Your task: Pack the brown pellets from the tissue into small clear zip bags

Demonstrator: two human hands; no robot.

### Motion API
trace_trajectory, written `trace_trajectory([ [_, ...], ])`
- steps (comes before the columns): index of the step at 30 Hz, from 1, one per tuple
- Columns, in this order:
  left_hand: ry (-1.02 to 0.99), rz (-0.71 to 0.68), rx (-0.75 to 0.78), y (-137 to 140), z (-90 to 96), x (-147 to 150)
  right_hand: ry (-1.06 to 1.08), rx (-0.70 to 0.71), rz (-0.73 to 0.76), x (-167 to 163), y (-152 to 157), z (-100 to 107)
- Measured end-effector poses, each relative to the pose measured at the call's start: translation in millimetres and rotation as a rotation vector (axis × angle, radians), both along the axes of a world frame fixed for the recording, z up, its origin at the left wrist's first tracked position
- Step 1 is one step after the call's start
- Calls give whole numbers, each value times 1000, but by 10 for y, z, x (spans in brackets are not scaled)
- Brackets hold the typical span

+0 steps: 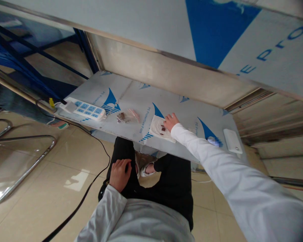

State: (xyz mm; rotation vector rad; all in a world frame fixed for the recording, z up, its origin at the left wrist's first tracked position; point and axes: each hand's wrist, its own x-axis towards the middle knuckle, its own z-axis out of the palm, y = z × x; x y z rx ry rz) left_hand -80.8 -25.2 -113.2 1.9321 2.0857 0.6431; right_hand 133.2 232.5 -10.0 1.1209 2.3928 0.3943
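Note:
My right hand [170, 122] is over the right part of a crumpled white sheet [156, 125], which looks like tissue or thin cloth. Its fingers are bent down and drawn together; whatever lies between the tips is too small to make out. Close to those fingertips, a few small dark brown pieces [163, 128] rest on the sheet. To the left lies a clear zip bag [130, 116] with a reddish seal and brown bits inside. My left hand [120, 174] rests on my left thigh, holding nothing, its fingers loosely laid out and the thumb apart.
A white power strip [87, 110] with a plug lies at the shelf's left end. A white box [232, 140] stands at the right end, near a blurred small item [215, 141]. Above hangs an upper metal panel [141, 27]. A black cable [91, 183] crosses the floor.

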Motion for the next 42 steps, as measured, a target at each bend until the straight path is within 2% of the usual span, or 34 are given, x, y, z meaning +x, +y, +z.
trace_trajectory([
  [5,12,-5,-7,19,5,5,53,45,13,111,-66,54],
  [7,18,-7,-8,21,8,5,156,70,-47,245,-87,71],
  [9,20,-3,-2,17,6,1,319,104,-178,457,-104,73],
  [13,17,0,16,7,-16,-15,601,172,-585,1061,-133,33],
  [15,19,-11,24,13,-24,-18,640,200,-753,1350,-166,-28],
  [18,38,-30,33,37,-22,-10,638,212,-865,1602,-252,-208],
  [21,71,-47,41,56,-9,4,651,222,-855,1600,-347,-459],
  [25,93,-60,52,49,2,4,656,202,-781,1441,-435,-758],
  [31,102,-42,28,34,-4,-9,573,238,-707,1342,-550,-1041],
  [35,91,-45,22,40,-15,-2,530,296,-705,1321,-587,-1118],
  [38,57,-36,27,46,-2,6,535,275,-730,1312,-584,-1105],
  [42,-125,-13,45,200,128,12,599,223,-803,1316,-559,-1069],
])
